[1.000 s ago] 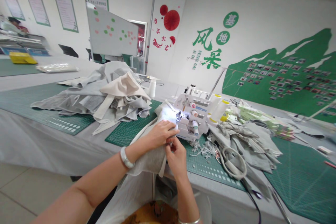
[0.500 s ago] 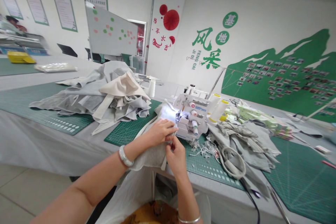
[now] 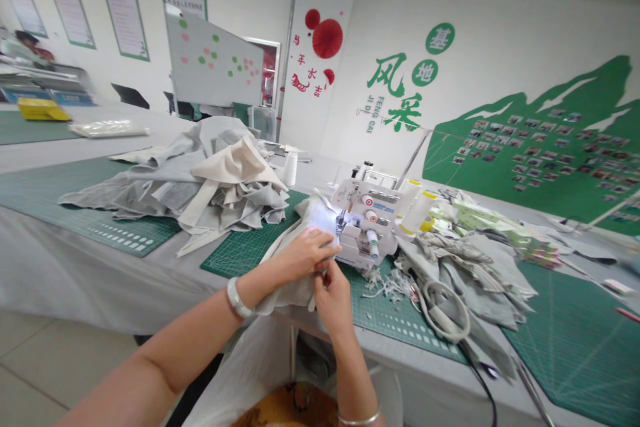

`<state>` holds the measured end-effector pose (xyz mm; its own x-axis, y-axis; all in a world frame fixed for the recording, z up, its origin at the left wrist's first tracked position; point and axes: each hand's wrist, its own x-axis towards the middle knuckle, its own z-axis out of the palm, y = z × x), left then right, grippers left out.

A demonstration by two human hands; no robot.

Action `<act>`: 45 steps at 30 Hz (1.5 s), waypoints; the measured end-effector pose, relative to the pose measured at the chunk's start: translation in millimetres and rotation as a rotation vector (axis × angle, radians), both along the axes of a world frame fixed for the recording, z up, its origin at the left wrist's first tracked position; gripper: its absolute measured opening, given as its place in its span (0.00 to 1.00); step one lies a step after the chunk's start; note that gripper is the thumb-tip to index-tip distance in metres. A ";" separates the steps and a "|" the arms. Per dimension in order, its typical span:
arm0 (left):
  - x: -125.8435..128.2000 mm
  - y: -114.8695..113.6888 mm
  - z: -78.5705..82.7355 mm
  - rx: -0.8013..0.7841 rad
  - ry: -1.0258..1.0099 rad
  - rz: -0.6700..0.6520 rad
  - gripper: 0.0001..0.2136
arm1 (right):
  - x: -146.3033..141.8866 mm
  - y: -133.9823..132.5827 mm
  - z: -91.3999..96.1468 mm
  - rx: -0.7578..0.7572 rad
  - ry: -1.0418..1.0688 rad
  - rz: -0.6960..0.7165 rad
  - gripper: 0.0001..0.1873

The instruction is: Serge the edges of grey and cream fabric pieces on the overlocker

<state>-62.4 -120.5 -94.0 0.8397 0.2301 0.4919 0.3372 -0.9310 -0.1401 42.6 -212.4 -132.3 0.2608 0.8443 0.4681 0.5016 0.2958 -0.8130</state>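
A white overlock sewing machine point(image 3: 357, 250) stands on the table with its lamp lit over the presser foot. Grey fabric point(image 3: 287, 298) runs from the table's front edge up to the foot. My left hand point(image 3: 309, 252) lies on top of this fabric, fingers stretched toward the foot. Just below it, my right hand point(image 3: 334, 293) pinches the fabric's right edge between thumb and curled fingers. The two hands nearly touch. The pinched bit of edge is mostly hidden by my fingers.
Left of the machine lies a heap of grey and beige fabric pieces point(image 3: 220, 167). Thread cones point(image 3: 419, 212) stand behind it. To the right are trimmed scraps point(image 3: 393, 285), scissors point(image 3: 415, 297), more grey cloth point(image 3: 475, 273) and green cutting mats point(image 3: 580, 340). A person point(image 3: 25, 50) sits far left.
The fabric's lower edge has drawn up a little toward the machine. Both hands hold nearly the same place by the foot. The whole view has shifted slightly.
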 end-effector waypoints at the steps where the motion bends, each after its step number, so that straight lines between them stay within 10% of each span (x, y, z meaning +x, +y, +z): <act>1: -0.2 -0.1 -0.6 0.000 -0.004 0.002 0.16 | -0.2 0.4 -0.2 0.000 0.000 0.001 0.06; 45: 1.7 -2.2 3.2 -0.034 -0.022 -0.009 0.13 | 1.2 1.5 -4.0 -0.061 -0.028 0.009 0.07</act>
